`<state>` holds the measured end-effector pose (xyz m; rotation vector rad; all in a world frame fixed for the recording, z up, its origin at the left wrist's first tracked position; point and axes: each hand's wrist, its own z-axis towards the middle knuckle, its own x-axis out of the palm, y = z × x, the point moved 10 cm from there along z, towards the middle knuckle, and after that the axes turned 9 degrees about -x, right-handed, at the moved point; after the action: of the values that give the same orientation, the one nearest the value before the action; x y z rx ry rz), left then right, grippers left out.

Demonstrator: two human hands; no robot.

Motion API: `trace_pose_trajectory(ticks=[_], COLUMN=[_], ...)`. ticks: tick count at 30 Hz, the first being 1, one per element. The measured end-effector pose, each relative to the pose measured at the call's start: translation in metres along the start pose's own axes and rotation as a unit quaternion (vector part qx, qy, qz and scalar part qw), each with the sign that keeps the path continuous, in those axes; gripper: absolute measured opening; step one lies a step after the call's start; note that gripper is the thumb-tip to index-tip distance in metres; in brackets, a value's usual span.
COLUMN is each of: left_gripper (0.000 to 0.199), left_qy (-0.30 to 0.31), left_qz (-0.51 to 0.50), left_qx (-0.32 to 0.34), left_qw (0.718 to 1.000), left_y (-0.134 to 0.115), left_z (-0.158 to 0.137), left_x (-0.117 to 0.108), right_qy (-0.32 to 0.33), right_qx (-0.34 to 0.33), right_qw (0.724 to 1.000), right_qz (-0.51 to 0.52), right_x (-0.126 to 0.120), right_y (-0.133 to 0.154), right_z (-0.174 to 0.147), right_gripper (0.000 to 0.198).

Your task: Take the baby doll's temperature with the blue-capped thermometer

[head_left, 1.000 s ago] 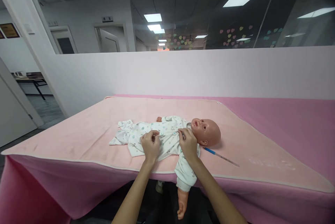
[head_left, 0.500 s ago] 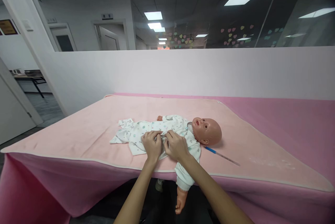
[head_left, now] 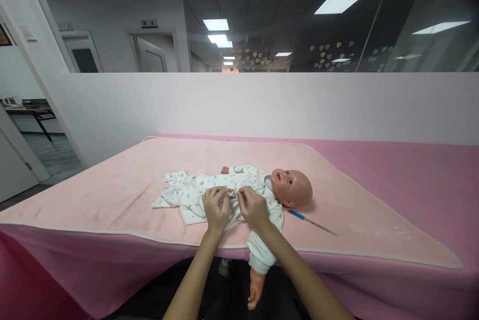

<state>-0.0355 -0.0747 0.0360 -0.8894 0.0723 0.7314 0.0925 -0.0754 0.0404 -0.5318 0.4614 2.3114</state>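
A baby doll (head_left: 294,188) lies on its back with its head to the right, dressed in white printed baby clothes (head_left: 202,185). My left hand (head_left: 217,208) is at the doll's waist, thumb and fingers pinched on the cloth of the clothes. Close beside it, my right hand (head_left: 253,205) also has its fingers closed on the cloth, with a small gap between the two hands. What exactly the fingertips grip is too small to make out. One doll arm (head_left: 256,285) hangs over the table's front edge, below my right wrist.
A thermometer-like stick with a blue end (head_left: 297,214) lies by the doll's head. The peach blanket (head_left: 112,185) covers much of the pink-draped table (head_left: 411,175). A low white wall (head_left: 262,105) with glass above stands behind.
The view has shifted slightly, so the scene sits a little further left. Both hands stay at the doll's waist; their fingertips have moved slightly on the cloth.
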Motion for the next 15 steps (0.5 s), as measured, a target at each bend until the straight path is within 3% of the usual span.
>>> trace_pose_trajectory(ticks=[6, 15], left_gripper=[0.025, 0.024], left_qy=[0.033, 0.148], left_qz=[-0.005, -0.056], left_qx=[0.004, 0.009], left_qw=[0.999, 0.987], left_y=[0.0, 0.0], left_z=[0.001, 0.001], left_x=[0.006, 0.02], right_qy=[0.087, 0.087], right_qx=[-0.059, -0.047], right_qw=[0.994, 0.994], right_qz=[-0.029, -0.044], right_x=[0.011, 0.015], right_y=[0.017, 0.013], right_z=[0.0, -0.001], right_gripper=[0.012, 0.022])
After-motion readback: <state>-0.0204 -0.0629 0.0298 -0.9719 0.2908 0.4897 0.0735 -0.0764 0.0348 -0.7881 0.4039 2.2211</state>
